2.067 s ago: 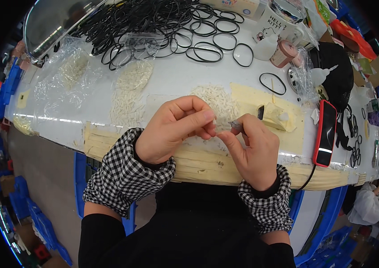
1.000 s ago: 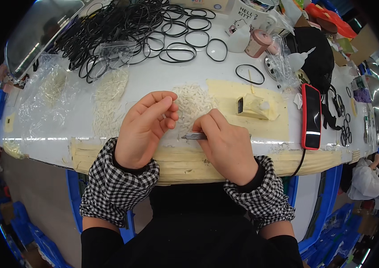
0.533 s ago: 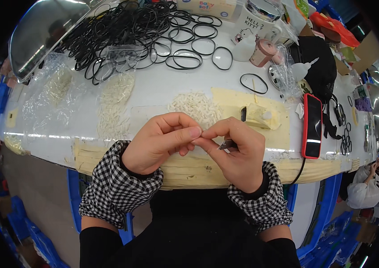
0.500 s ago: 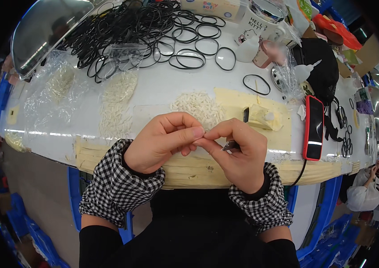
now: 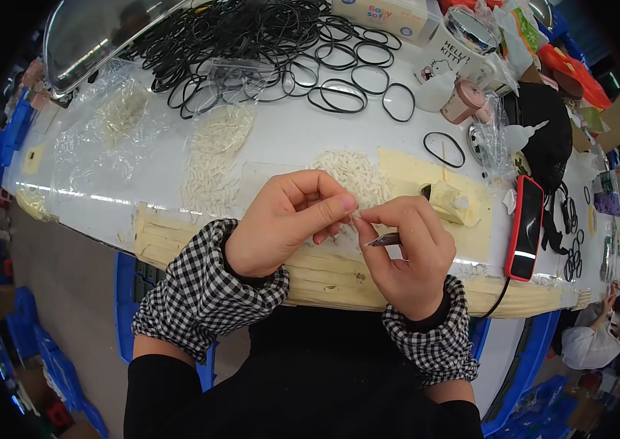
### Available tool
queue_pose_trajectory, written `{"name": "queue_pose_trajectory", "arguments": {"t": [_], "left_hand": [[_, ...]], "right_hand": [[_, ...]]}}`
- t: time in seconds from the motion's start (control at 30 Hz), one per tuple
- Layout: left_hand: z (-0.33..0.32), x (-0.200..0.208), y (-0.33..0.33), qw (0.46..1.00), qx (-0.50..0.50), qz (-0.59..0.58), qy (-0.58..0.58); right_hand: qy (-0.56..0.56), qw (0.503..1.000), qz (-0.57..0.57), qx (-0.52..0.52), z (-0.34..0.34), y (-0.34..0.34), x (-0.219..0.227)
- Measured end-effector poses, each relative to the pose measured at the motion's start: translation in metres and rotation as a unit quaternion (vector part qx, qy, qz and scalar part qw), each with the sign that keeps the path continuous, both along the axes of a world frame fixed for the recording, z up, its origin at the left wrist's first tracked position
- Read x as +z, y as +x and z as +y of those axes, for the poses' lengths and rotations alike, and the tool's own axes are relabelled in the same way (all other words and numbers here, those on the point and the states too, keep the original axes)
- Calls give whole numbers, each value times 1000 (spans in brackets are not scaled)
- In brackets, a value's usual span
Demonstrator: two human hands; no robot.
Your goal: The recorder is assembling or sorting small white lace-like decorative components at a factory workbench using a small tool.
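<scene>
Over the table's front edge, my left hand (image 5: 291, 219) is closed in a pinch, thumb against forefinger. What it holds is too small to make out. Close beside it, my right hand (image 5: 414, 252) has thumb and forefinger bent toward the left fingertips. A small flat metal tool (image 5: 384, 239), dark and shiny, is tucked under its forefinger; the rest of it is hidden in the palm. Behind my hands lies a pile of small white pieces (image 5: 350, 172). A yellow block (image 5: 452, 203) with a pale top stands on a yellow sheet (image 5: 397, 162) to the right.
More white pieces (image 5: 207, 179) spill near a clear bag at left. Black loops (image 5: 229, 44) heap at the back. A red-cased phone (image 5: 525, 227) with a cable lies at right, near a white cup (image 5: 445, 55) and a pink cup (image 5: 462, 102). Yellowish tape covers the front edge (image 5: 324, 284).
The view has shifted, so the table's things sit farther right. My right thumb and forefinger have parted slightly from the left fingertips, and more of the metal tool shows.
</scene>
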State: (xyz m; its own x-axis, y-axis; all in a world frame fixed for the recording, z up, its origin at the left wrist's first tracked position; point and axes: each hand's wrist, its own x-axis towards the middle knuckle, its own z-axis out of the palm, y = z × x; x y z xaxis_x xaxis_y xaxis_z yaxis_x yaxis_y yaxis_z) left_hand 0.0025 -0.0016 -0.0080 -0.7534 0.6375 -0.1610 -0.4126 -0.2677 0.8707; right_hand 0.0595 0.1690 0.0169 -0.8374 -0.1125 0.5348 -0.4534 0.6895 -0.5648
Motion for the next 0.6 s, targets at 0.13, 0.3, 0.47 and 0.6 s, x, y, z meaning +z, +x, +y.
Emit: {"name": "queue_pose_trajectory", "arguments": {"t": [0.13,0.3,0.47,0.6], "left_hand": [[0,2,1,1000,-1,24,-15],[1,-1,1,998,-15,-22,53],[2,-2,0,997,-42,-24,57],[1,-7,-1,986,-57,-102,119]], "right_hand": [[-29,999,-24,8,-3,1,2],[-112,987,-111,-4,-5,5,6],[-126,984,-121,19,-6,4,5],[-58,994,-90,-11,-4,2,4]]}}
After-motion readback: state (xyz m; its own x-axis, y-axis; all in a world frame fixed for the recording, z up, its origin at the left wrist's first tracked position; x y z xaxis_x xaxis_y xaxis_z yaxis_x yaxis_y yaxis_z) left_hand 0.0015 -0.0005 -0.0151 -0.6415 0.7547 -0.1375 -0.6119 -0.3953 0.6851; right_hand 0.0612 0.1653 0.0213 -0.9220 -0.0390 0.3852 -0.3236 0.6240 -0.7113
